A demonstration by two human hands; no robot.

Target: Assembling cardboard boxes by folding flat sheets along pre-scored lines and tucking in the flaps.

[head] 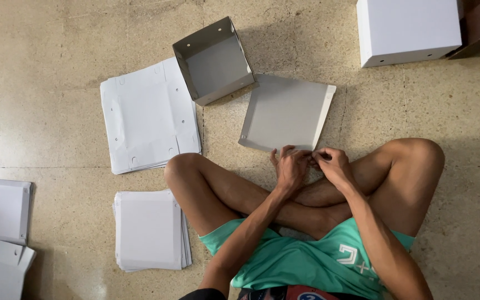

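I sit cross-legged on the floor. A flat grey cardboard sheet (285, 113) with folded side flaps lies in front of my shins. My left hand (291, 166) and my right hand (333, 164) both pinch its near edge, fingers curled over the flap, close together. A folded-up grey open box (213, 60) stands tilted just beyond the sheet, touching its far left corner.
A stack of flat white cardboard blanks (148, 115) lies to the left, a smaller stack (150, 230) beside my left knee, more pieces (4, 211) at the far left edge. A closed white box (406, 30) stands at the top right.
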